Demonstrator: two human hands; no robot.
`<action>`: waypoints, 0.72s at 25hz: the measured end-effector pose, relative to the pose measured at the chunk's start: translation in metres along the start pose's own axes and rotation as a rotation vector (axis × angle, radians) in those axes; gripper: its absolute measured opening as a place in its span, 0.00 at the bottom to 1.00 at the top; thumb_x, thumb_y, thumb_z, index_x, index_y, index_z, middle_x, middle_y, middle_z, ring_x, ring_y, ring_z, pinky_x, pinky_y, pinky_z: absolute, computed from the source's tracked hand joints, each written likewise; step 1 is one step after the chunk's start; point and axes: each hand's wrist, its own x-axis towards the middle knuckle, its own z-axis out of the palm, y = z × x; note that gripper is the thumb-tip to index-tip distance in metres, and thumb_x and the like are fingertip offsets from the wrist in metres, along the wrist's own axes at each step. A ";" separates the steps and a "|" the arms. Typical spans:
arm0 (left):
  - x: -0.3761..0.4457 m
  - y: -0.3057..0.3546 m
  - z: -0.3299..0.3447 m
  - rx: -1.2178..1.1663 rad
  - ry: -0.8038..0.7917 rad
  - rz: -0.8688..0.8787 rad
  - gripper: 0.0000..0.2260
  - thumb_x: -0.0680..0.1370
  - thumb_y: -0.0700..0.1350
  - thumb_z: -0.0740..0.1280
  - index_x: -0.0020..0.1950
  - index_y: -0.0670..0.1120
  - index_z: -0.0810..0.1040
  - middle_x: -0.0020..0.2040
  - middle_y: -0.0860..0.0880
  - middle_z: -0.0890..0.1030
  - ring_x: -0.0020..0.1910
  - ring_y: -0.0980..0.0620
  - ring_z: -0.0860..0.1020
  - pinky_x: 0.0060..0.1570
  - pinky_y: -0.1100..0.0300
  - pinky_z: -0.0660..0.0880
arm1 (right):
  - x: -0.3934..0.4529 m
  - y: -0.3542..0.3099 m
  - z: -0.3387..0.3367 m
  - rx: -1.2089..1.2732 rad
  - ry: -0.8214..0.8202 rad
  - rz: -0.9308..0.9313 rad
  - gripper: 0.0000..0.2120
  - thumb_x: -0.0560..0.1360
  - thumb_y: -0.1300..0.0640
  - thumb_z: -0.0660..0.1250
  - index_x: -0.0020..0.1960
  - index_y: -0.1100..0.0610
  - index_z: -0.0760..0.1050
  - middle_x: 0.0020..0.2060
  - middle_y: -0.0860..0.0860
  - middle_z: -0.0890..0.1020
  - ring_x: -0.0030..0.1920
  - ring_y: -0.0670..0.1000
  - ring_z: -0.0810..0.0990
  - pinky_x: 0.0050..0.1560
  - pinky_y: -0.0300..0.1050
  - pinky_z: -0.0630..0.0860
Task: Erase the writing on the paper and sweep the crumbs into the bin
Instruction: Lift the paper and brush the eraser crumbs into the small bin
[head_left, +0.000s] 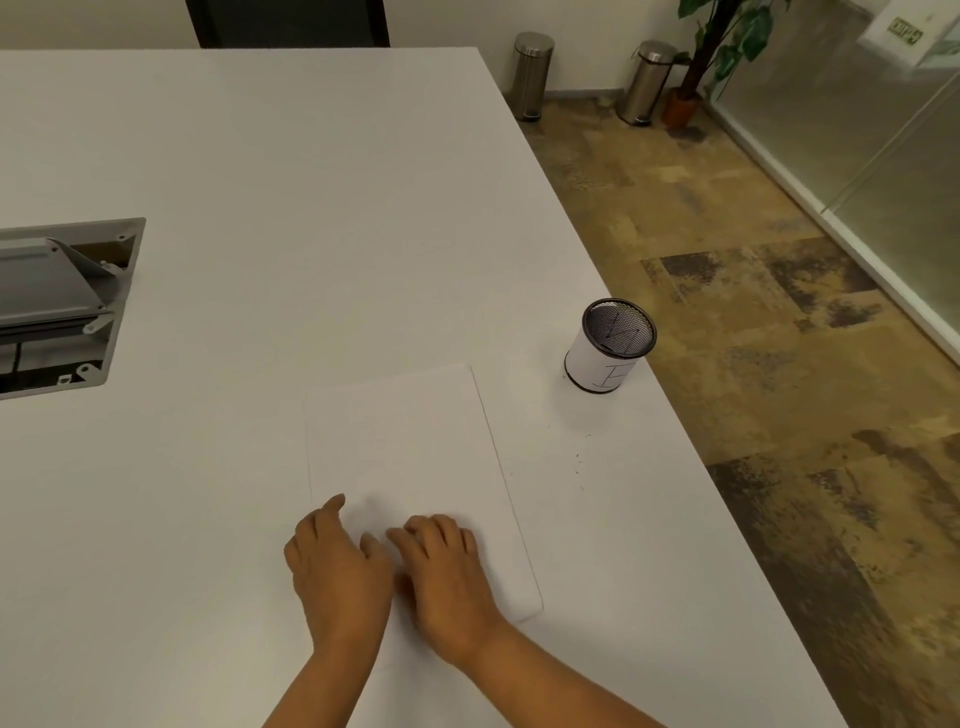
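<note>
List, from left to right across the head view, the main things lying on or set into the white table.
Grey cable hatch → left hand → right hand on the paper → dark crumbs → mesh cup.

Counting what I'm seeing from the head cam right now: one white table (260, 156), one sheet of paper (410, 441) lying on it, and one mesh bin (610, 345) sitting near the right edge. I'm getting a handful of tiny dark crumbs (577, 460) scattered between paper and table edge, too small to count properly. Two hands are showing, the left hand (337, 566) and the right hand (449, 566). One grey cable hatch (67, 301). On the floor I'm counting two steel pedal bins (531, 73) and one potted plant (722, 47). One dark chair (285, 21).
</note>
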 end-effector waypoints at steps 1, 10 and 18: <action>-0.003 0.003 0.003 -0.010 -0.007 0.024 0.21 0.74 0.35 0.63 0.67 0.41 0.68 0.66 0.39 0.70 0.67 0.40 0.63 0.63 0.44 0.67 | -0.001 0.004 -0.008 0.053 -0.015 -0.007 0.18 0.76 0.52 0.56 0.65 0.54 0.67 0.62 0.54 0.73 0.64 0.55 0.67 0.63 0.49 0.64; -0.066 0.036 0.065 0.257 -0.229 0.337 0.33 0.77 0.63 0.43 0.76 0.44 0.42 0.77 0.44 0.39 0.74 0.46 0.34 0.72 0.51 0.36 | 0.040 0.155 -0.157 0.447 0.696 0.658 0.48 0.62 0.51 0.77 0.72 0.57 0.51 0.71 0.58 0.60 0.71 0.58 0.58 0.67 0.50 0.60; -0.059 0.069 0.123 0.484 -0.109 0.360 0.48 0.70 0.72 0.37 0.74 0.34 0.45 0.74 0.39 0.56 0.73 0.51 0.31 0.70 0.44 0.38 | 0.114 0.198 -0.153 0.715 0.670 0.542 0.63 0.53 0.53 0.82 0.72 0.43 0.40 0.72 0.53 0.61 0.71 0.52 0.61 0.68 0.44 0.60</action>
